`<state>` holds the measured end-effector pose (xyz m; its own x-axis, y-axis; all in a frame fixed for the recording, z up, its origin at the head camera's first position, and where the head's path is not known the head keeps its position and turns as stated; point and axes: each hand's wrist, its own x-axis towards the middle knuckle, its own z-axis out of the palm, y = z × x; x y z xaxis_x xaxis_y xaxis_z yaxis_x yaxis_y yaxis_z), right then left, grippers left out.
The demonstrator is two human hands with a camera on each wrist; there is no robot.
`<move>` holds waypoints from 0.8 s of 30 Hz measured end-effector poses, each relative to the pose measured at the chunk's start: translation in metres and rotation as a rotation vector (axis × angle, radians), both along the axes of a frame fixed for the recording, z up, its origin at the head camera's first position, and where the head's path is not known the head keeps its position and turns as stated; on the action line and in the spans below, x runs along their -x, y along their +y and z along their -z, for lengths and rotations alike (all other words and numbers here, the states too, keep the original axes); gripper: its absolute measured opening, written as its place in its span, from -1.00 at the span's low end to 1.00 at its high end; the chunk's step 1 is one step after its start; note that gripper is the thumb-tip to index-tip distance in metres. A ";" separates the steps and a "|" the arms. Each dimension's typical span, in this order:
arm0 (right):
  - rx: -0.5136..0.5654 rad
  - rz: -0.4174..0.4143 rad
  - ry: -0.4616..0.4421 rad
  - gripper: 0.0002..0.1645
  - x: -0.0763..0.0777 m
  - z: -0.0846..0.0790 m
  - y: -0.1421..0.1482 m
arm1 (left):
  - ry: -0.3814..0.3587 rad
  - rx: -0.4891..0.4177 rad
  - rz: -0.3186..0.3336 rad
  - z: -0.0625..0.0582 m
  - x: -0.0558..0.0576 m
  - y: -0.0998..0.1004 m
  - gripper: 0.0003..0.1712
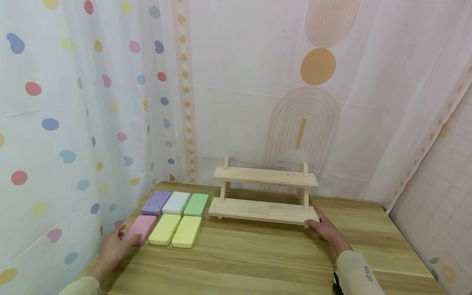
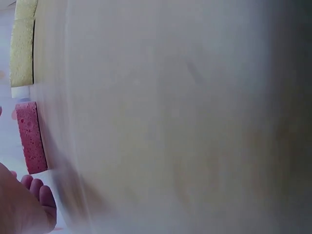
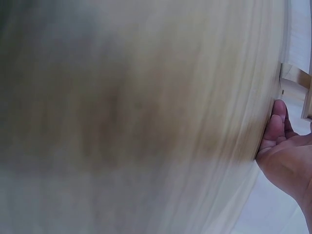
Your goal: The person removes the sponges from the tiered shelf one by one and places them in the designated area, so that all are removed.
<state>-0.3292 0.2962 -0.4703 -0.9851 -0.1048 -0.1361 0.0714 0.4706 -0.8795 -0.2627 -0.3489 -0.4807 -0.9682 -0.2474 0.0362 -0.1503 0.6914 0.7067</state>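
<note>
At the left of the table, my left hand is spread about a pink sponge, with the thumb over its near part and the fingers by its left side. The left wrist view shows the pink sponge flat on the table above the curled outer fingers of my left hand. My right hand holds the right end of the lower board of a two-tier wooden shelf, thumb at the front corner. In the right wrist view my right hand is low by the shelf foot.
Beside the pink one lie two yellow sponges. Behind them are a purple sponge, a white sponge and a green sponge. Patterned curtains hang along the wooden table's back and sides.
</note>
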 end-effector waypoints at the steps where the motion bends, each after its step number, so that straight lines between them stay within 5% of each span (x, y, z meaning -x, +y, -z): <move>1: 0.000 0.000 0.000 0.08 0.000 0.000 0.000 | 0.008 -0.005 -0.006 0.000 0.000 0.000 0.07; 6: 0.005 0.005 -0.007 0.10 -0.002 0.000 0.001 | 0.066 0.016 -0.020 -0.003 0.001 0.006 0.02; 10: -0.003 0.002 0.008 0.14 -0.005 -0.001 0.006 | 0.052 -0.036 -0.001 -0.018 0.011 0.019 0.05; 24: -0.182 0.005 0.046 0.04 -0.010 -0.016 0.018 | 0.146 -0.247 0.095 -0.060 0.053 0.101 -0.04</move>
<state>-0.3188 0.3138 -0.4545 -0.9912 -0.0773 -0.1074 0.0362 0.6221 -0.7821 -0.3154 -0.2475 -0.4208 -0.9766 -0.1741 0.1264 0.0224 0.5021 0.8645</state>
